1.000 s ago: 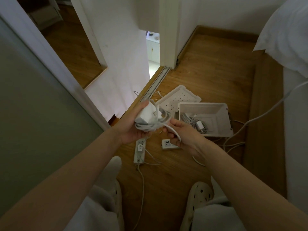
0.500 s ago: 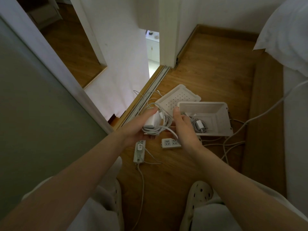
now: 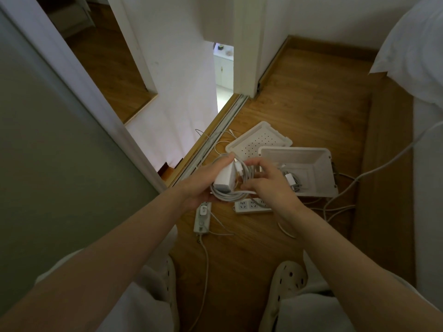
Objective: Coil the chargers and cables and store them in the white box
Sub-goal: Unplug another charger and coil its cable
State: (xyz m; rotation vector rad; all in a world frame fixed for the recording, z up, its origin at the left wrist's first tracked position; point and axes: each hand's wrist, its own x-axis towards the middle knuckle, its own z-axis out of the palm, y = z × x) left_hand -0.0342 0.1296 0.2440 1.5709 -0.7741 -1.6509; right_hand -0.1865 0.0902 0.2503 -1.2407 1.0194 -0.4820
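My left hand (image 3: 200,185) grips a white charger brick (image 3: 225,177) with its white cable (image 3: 230,195) wound in loops around it. From the right, my right hand (image 3: 268,185) pinches the loops, its fingers curled over the coil. Both hands hover above the wooden floor, just left of the open white box (image 3: 318,164). A small white charger with a coiled cable (image 3: 292,182) lies inside the box. The box's perforated lid (image 3: 259,141) lies behind it.
Two white power strips lie on the floor below my hands, one (image 3: 202,218) at the left and one (image 3: 251,204) at the right. Loose white cables (image 3: 340,202) trail right of the box toward the bed (image 3: 426,164). A sliding door track (image 3: 215,140) runs at left. My slippered feet (image 3: 286,281) stand below.
Both hands with the coiled charger moved slightly up and toward the box. My right hand shifted from holding the cable end below the coil to pinching the loops.
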